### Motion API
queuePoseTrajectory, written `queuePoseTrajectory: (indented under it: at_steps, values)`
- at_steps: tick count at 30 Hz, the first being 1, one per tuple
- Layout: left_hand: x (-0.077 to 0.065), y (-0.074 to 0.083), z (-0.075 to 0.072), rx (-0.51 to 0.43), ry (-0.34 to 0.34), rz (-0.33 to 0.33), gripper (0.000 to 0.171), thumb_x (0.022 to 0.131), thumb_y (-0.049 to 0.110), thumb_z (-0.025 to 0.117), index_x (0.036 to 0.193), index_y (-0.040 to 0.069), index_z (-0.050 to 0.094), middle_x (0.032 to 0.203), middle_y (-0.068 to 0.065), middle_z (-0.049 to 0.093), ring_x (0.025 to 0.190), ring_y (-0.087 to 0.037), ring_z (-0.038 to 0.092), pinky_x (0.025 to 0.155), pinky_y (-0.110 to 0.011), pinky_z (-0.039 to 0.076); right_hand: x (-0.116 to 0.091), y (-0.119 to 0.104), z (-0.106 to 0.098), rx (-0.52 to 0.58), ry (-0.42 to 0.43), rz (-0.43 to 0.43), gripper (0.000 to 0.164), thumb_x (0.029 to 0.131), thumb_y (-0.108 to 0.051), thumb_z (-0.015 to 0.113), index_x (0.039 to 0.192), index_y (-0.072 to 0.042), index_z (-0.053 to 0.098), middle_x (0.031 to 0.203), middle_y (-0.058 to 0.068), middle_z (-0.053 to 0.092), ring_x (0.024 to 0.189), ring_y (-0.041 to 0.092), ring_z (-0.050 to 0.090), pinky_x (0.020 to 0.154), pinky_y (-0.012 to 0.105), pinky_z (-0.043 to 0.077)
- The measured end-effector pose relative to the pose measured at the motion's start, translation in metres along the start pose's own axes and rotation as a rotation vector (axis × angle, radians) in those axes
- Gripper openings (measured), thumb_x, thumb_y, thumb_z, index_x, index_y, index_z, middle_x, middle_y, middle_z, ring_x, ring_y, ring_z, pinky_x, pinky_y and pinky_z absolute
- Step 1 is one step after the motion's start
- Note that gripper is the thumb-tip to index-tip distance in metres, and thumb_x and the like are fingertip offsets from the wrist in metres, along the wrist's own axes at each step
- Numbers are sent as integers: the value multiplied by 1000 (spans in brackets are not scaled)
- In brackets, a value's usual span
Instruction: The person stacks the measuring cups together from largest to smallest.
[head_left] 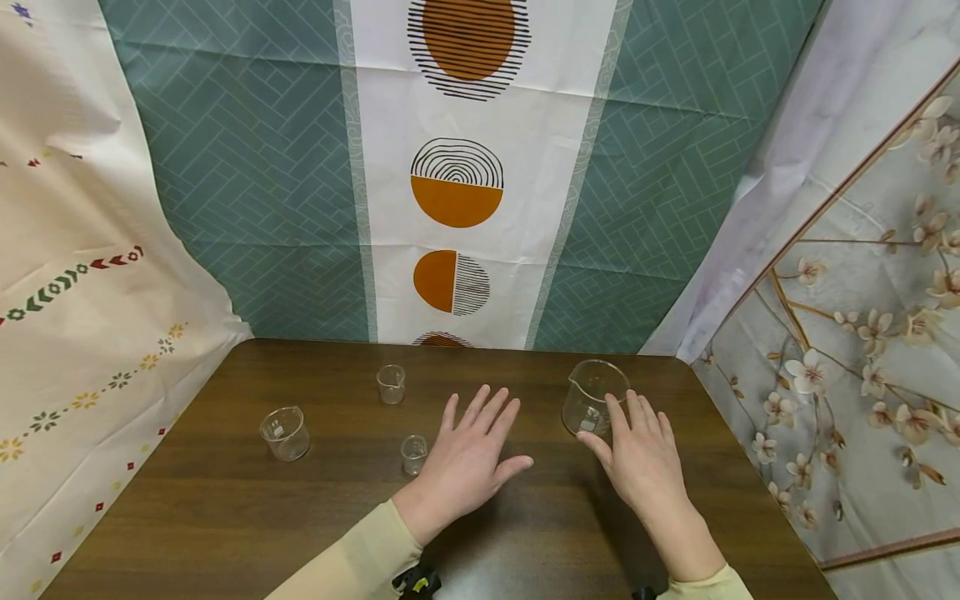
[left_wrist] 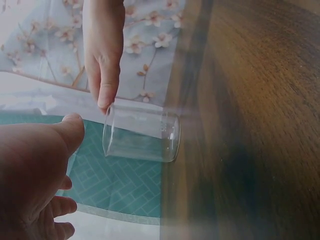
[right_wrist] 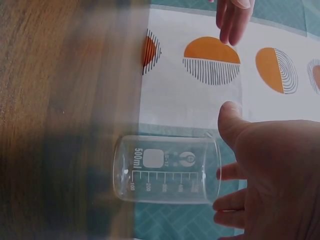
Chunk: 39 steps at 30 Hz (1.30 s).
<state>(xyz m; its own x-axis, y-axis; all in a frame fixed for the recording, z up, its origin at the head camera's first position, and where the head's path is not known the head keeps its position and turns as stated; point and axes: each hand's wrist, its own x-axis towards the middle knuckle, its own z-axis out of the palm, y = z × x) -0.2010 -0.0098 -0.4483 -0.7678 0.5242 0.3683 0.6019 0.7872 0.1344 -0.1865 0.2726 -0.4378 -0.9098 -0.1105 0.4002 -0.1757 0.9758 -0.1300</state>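
Note:
A large glass beaker (head_left: 582, 402) stands upright at the right back of the table, its spout toward the left. In the right wrist view, a 500ml mark and a white scale show on this beaker (right_wrist: 165, 170). My right hand (head_left: 647, 467) hovers beside its near right side, fingers straight and overlapping the rim in the head view. My left hand (head_left: 468, 467) is held above the middle of the table with fingers spread and nothing in it. Just left of that hand stands the smallest beaker (head_left: 413, 457).
Another small beaker (head_left: 391, 386) stands farther back, left of the middle. A medium beaker (head_left: 287, 437) is at the left. The brown wooden table (head_left: 225, 517) ends at a patterned cloth (head_left: 262, 167) behind, with a floral cloth (head_left: 862, 400) along the right.

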Motion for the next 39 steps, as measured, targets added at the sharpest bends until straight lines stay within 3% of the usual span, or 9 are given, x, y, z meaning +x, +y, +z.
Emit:
queuePoseTrajectory:
  at_steps: [10, 25, 33, 39]
  values:
    - [-2, -1, 0, 5, 26, 18, 81, 108, 65, 60, 168, 12, 46, 173, -14, 43, 164, -37, 32, 125, -73, 26, 0, -3, 2, 11, 6, -19, 77, 103, -48, 77, 154, 5, 56, 158, 39, 49, 149, 57, 46, 119, 76, 33]
    - [-4, 0, 0, 13, 4, 12, 82, 109, 67, 56, 170, 13, 44, 175, -12, 40, 165, -35, 29, 127, -72, 23, -4, -11, 2, 26, -3, -42, 76, 102, -49, 77, 153, 4, 57, 160, 38, 48, 150, 56, 46, 119, 75, 34]
    - [-5, -1, 1, 3, 43, 31, 81, 108, 64, 61, 168, 12, 48, 173, -12, 43, 164, -36, 33, 126, -72, 25, -4, -15, 3, 33, 1, -72, 76, 102, -48, 78, 153, 4, 58, 160, 37, 49, 150, 56, 46, 119, 75, 34]
    - [-7, 0, 0, 8, 16, 22, 82, 108, 67, 57, 170, 14, 44, 175, -11, 40, 166, -33, 28, 127, -71, 23, -5, -18, 4, 38, 9, -97, 74, 101, -48, 79, 151, 3, 59, 158, 36, 52, 148, 55, 49, 118, 74, 37]
